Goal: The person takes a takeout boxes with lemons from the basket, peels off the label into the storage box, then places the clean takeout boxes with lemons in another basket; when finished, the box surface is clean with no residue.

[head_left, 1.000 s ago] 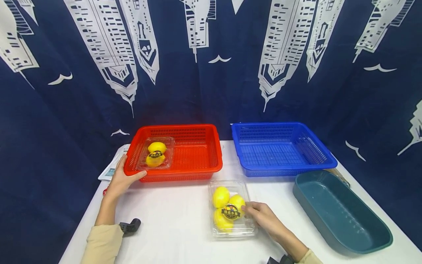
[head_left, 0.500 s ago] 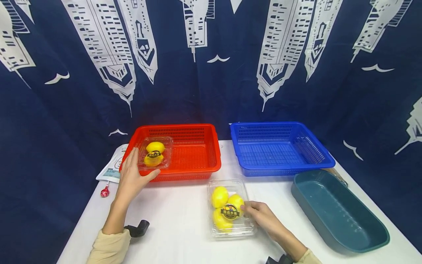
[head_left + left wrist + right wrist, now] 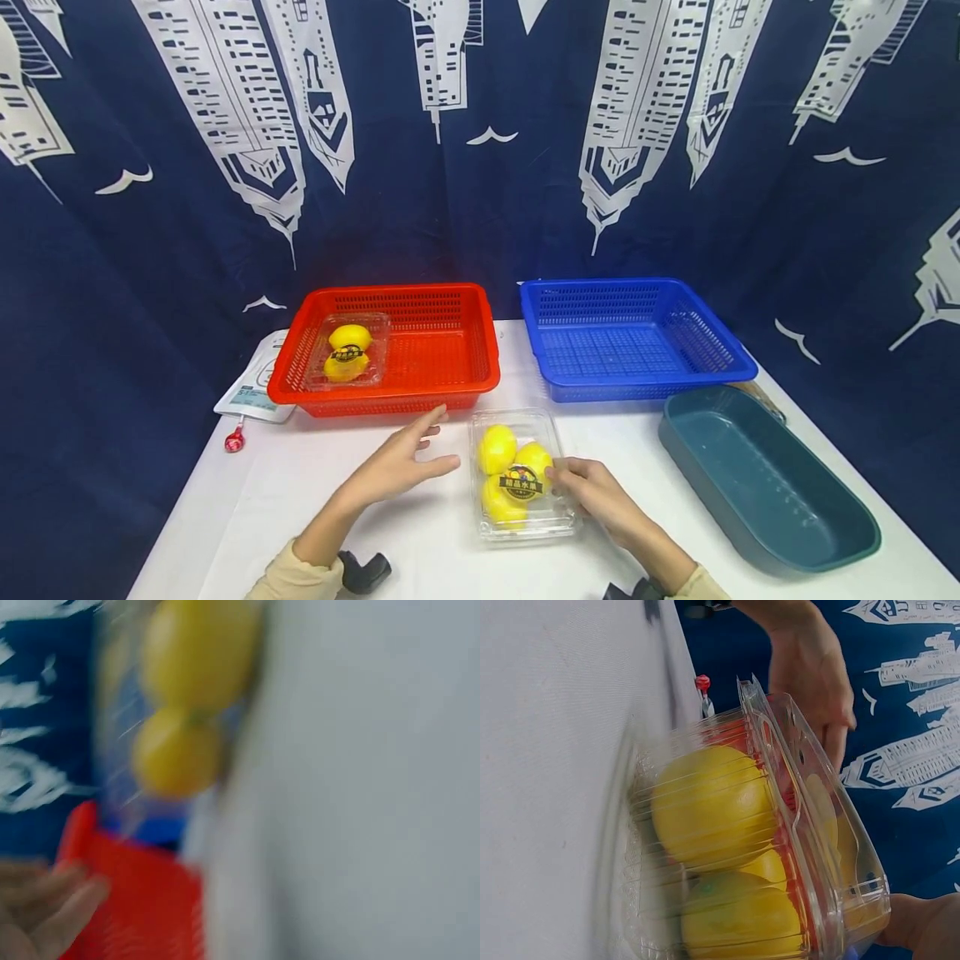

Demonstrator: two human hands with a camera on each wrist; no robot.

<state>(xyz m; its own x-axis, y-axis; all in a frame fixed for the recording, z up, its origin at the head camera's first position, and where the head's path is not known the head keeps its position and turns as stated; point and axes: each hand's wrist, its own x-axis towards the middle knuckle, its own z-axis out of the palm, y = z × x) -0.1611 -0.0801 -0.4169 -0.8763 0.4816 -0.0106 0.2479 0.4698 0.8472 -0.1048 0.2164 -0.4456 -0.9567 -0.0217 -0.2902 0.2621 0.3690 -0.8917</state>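
A clear plastic box of lemons [image 3: 517, 521] with a black label lies on the white table at centre; three lemons show through its lid. My right hand [image 3: 603, 500] grips its right edge, with fingers on the lid; some of them are hidden. To the left, my left hand [image 3: 397, 467] hovers above the table with fingers spread and nothing in it. A gap separates it from the box. In the right wrist view the ribbed box side [image 3: 712, 817] fills the middle, with the left hand [image 3: 814, 690] beyond it. The left wrist view is blurred.
A red basket [image 3: 427, 400] at the back left holds another clear box with lemons [image 3: 348, 350]. A blue basket [image 3: 637, 382] stands back right, and a dark green tub [image 3: 780, 492] in front of it. A pouch [image 3: 258, 392] and a red lollipop [image 3: 235, 439] lie far left.
My left hand has let go of the red basket's left front corner and moved right and nearer, toward the centre box. My right hand and that box have stayed in place.
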